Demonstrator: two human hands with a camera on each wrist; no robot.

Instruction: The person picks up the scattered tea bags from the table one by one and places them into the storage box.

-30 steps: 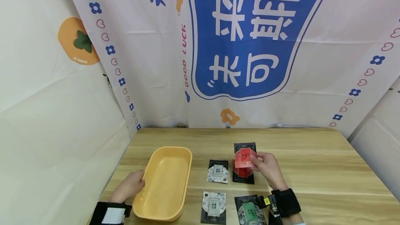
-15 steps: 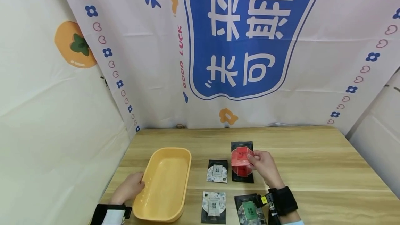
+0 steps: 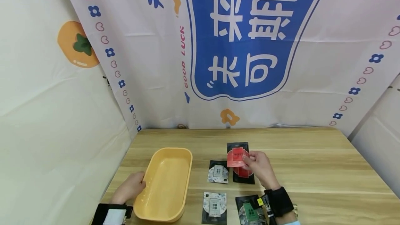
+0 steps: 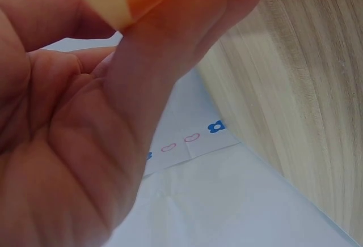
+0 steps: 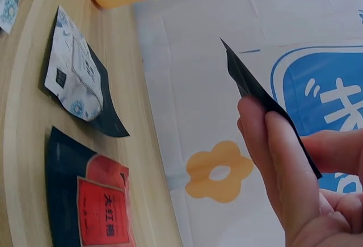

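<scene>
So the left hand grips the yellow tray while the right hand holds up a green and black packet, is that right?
Not quite: the packet is red and black, not green and black, as the head view shows. The left hand does grip the yellow tray, and the right hand holds that packet up.

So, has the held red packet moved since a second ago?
Yes. In the head view, the held packet has shifted left, toward the tray, against the other red packet on the table.
</scene>
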